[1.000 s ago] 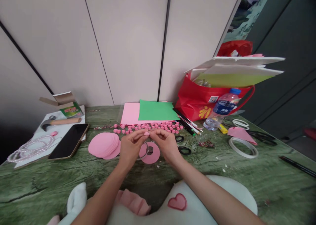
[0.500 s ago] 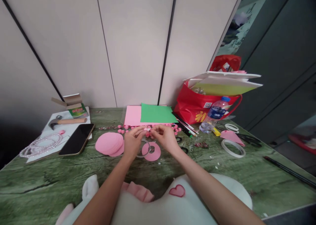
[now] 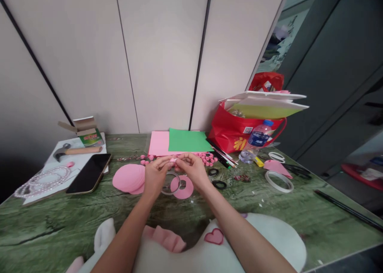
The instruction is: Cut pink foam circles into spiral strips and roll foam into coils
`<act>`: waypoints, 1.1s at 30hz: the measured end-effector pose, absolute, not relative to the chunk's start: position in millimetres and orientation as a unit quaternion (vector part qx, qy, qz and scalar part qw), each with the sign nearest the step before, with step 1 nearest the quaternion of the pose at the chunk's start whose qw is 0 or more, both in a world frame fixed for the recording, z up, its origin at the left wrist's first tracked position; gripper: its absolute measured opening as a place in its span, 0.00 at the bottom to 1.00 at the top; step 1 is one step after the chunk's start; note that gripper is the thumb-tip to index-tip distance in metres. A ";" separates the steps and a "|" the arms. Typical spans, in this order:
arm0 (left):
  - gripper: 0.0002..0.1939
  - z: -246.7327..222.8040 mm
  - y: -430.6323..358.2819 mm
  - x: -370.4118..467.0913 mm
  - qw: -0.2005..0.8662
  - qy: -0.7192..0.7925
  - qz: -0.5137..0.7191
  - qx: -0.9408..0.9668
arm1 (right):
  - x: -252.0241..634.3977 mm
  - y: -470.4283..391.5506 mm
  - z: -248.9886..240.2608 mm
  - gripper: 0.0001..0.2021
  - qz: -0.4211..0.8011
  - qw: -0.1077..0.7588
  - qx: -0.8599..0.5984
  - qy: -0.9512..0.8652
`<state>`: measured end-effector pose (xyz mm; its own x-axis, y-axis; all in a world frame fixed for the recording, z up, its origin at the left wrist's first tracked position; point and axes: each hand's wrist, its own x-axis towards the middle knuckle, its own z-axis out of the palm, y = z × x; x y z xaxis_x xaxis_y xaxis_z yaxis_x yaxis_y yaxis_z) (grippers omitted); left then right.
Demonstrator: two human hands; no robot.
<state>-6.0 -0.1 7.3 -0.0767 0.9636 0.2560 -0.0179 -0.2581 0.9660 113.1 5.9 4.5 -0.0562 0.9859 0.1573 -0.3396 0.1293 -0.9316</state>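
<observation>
My left hand [image 3: 156,171] and my right hand [image 3: 193,169] meet over the middle of the table, fingertips pinched together. Between them is a small pink paper piece [image 3: 172,160], mostly covered by the fingers. Several small pink paper roses [image 3: 209,159] lie behind and beside the hands. Left of my left hand sits a stack of pink paper circles [image 3: 128,178]. Below the hands are a clear tape ring [image 3: 164,189] and a pink disc [image 3: 186,188] with a hole cut in its middle.
A phone [image 3: 89,173], a hammer [image 3: 79,150] and coiled bead strings [image 3: 44,181] lie at left. Green paper [image 3: 188,140] is at the back. On the right stand a red bag [image 3: 224,131] and a water bottle [image 3: 254,143], near a tape roll [image 3: 279,181] and scissors [image 3: 299,171].
The view has shifted slightly, so the table things sit a little lower and further left. Both hands stay together at the pink piece, with small finger movements.
</observation>
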 end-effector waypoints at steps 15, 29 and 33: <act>0.06 9.3 -2.9 -3.0 0.277 0.464 0.570 0.619 | 130.5 3.5 6.0 0.07 0.531 0.580 -0.354 -0.505; 0.10 6.3 0.9 -9.3 0.238 0.418 0.488 0.728 | 143.9 6.9 -4.2 0.07 0.348 0.453 -0.396 -0.719; 0.10 5.9 0.9 -8.3 0.237 0.430 0.491 0.720 | 141.7 4.9 -2.5 0.07 0.291 0.446 -0.409 -0.741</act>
<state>-8.3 0.9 5.9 0.1478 0.8514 0.5033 0.3863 -0.5182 0.7631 141.7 4.9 -2.5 -0.2675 0.8656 0.4234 0.3453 0.4963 -0.7965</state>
